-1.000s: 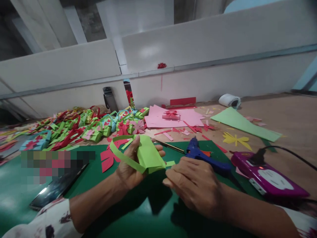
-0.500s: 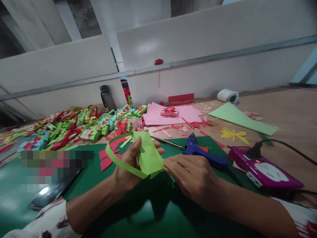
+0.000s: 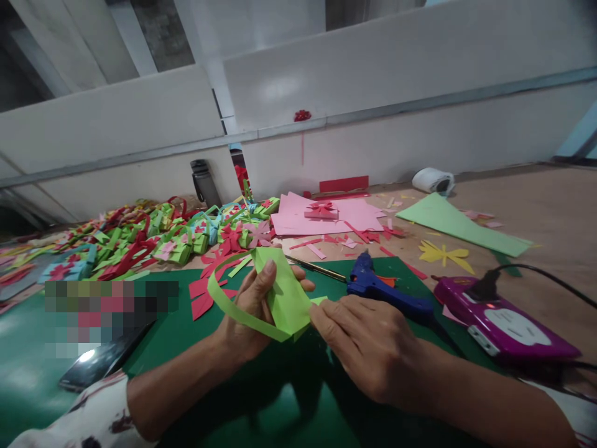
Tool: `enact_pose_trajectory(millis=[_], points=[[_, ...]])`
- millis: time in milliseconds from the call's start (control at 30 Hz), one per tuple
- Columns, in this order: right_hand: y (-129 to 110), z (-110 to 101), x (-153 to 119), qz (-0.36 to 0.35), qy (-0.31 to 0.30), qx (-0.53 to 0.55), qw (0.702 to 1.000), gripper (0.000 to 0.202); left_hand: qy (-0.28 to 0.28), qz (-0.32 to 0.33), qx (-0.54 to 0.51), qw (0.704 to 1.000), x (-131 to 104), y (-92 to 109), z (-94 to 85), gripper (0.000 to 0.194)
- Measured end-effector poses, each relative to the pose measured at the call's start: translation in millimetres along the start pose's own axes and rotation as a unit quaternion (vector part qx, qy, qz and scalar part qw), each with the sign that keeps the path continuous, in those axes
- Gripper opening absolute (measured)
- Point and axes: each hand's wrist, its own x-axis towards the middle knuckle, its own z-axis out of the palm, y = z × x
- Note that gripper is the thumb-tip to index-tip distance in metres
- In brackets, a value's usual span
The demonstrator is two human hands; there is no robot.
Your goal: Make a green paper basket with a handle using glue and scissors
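A light-green paper basket with a looped strip handle rests in my left hand, whose thumb presses on its face while the fingers support it from behind. My right hand pinches a light-green flap at the basket's right edge between thumb and fingers. Both hands are above the green cutting mat. Behind the right hand lies a blue glue gun, with a thin dark pen-like stick beside its nozzle. Cut red paper petals lie left of the basket.
Many small finished paper baskets are heaped at the back left, near a dark bottle. Pink sheets lie at the back. A purple power strip with a black cord is on the right. A phone lies left.
The light-green flap by my right fingertips shows more and sticks out to the right. The basket and both hands have shifted slightly rightward in view.
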Motion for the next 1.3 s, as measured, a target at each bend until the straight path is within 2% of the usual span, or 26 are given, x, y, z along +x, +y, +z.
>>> enact_pose_trajectory(millis=[167,333,567,667,900,1067,1300], points=[[-5.9,-0.2,-0.2,0.025,-0.037,-0.035,0.998,0.028,0.0,0.031,0.009,0.999,0.2,-2.5,-0.7,0.038],[-9.2,-2.6,-0.4,0.022,-0.023,-0.057,0.998,0.024,-0.007,0.071,0.027,0.997,1.8,-5.5,-4.2,0.037],[-9.1,-8.1,-2.5,0.01,-0.012,-0.124,0.992,0.022,0.017,0.104,0.028,0.994,-0.5,-7.4,-3.7,0.056],[-7.3,-8.6,-1.6,0.023,-0.004,-0.135,0.991,0.022,0.004,0.115,0.022,0.993,-0.1,-5.6,-3.7,0.061],[-1.9,-5.7,-1.3,0.062,-0.015,-0.131,0.989,0.025,-0.072,0.146,0.024,0.986,0.1,-0.1,-4.4,0.076],[-2.2,-4.3,-3.2,0.085,-0.019,-0.119,0.989,0.02,-0.064,0.129,0.022,0.989,0.4,-2.1,-3.8,0.074],[-1.2,-4.9,-2.5,0.116,-0.009,-0.153,0.981,0.025,-0.07,0.116,0.038,0.99,-6.0,0.1,-0.3,0.059]])
